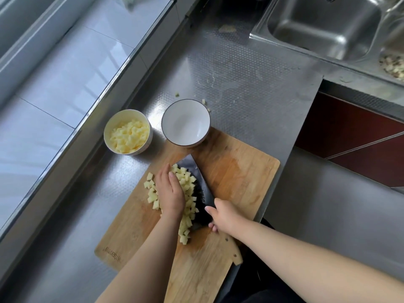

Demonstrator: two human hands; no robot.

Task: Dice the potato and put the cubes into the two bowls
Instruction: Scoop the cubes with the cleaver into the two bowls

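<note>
Our left hand point(171, 191) lies flat w/ fingers straight, pressing down on the heap of potato cubes point(188, 193) and herding them against the cleaver point(197, 182). Our right hand point(220, 214) is wrapped round the cleaver at the top of its handle, blade tipped low so its broad side works as a scoop; the pale handle end pokes out below the wrist. Flat hand + flat blade makes sense: cubes get sandwiched so they can be lifted w/o spilling.

Most cubes sit mid cutting board point(240, 171), some already on the blade, a few stragglers left of the hand. No whole potato in view, so dicing looks done, we reckon.

Just beyond the board, the left bowl point(113, 138) is near full of cubes; the right bowl point(185, 125) is empty, its base overlapping the board's far corner, close by for a short carry. A few stray cubes point(203, 101) lie on the counter point(251, 95) behind it. Sink point(323, 27) sits far right, well apart.
</note>
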